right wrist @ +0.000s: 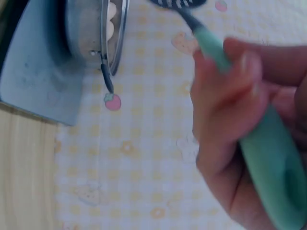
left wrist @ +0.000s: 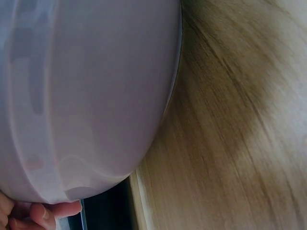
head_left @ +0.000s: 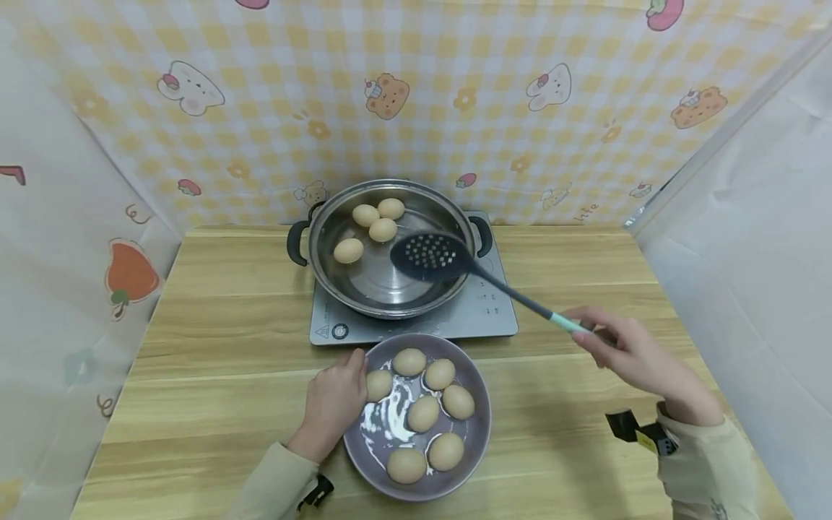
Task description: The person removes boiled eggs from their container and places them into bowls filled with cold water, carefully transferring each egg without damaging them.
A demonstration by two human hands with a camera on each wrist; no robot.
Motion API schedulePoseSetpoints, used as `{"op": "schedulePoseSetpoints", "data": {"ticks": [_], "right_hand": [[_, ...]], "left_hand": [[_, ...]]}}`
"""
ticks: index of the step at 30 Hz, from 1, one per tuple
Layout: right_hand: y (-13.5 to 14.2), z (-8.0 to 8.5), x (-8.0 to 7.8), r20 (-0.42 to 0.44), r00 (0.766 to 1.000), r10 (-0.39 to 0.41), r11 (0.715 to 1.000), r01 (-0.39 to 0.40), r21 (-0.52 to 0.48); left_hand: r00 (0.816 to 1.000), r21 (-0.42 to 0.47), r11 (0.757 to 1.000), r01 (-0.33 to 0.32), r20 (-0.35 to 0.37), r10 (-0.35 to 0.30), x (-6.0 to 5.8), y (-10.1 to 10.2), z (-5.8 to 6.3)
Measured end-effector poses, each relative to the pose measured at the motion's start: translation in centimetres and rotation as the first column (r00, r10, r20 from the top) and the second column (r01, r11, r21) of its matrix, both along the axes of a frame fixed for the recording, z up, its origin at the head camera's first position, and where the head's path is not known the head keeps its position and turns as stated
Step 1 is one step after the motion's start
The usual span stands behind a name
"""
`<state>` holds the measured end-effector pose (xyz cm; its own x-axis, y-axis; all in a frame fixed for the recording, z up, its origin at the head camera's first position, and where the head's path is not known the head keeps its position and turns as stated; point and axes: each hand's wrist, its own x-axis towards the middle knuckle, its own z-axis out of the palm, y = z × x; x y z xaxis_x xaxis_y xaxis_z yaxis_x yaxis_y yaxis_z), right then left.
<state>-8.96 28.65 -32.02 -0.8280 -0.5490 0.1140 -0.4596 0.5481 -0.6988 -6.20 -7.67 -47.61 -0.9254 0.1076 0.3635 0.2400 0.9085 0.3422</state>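
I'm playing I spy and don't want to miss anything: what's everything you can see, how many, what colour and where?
Table: 1, pale wood, under the hob and dish
Hob: 1, grey, at the table's back
Dish: 1, greyish purple, in front of the hob
Pot: 1, silver, on the hob
Eggs: 11, light brown, seven in the dish, four in the pot
Skimmer: 1, dark grey and mint green, head over the pot
Cloth: 1, yellow-and-white check with cartoons, behind the table
Side sheets: 2, whitish, left and right
Wrist gear: 2, mostly black, at the wrists
Sleeves: 2, beige, on the forearms
Left hand: 1, bare, fingers gripping the dish's left edge
Right hand: 1, bare, holding the skimmer
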Motion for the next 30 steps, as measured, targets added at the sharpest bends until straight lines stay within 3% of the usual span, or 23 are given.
{"op": "schedulePoseSetpoints", "data": {"ticks": [3, 6, 10, 16, 30], "right_hand": [[-1.1, 0.4, -1.1, -0.094, 0.988, -0.122, 0.985, 0.132, 0.113], [-2.3, 0.6, -2.1, -0.192, 0.959, -0.21, 0.937, 0.253, 0.24], [-3.3, 0.5, -3.2, -0.281, 0.924, -0.258, 0.873, 0.348, 0.341], [-3.9, 0.3, -3.8, -0.325, 0.909, -0.26, 0.838, 0.379, 0.392], [-4.9, 1.2, -2.5, -0.434, 0.887, -0.156, 0.814, 0.364, 0.452]], "left_hand": [[1.0, 0.004, 1.0, 0.0, 0.014, 0.0, 0.0, 0.0, 0.0], [1.0, 0.005, 1.0, -0.003, 0.017, 0.003, 0.0, 0.0, 0.0], [1.0, -0.001, 1.0, -0.008, 0.013, 0.008, 0.0, 0.0, 0.0], [1.0, -0.003, 1.0, -0.008, 0.016, 0.008, 0.1, -0.1, 0.1], [1.0, 0.001, 1.0, -0.008, 0.015, 0.008, 0.0, 0.0, 0.0]]}}
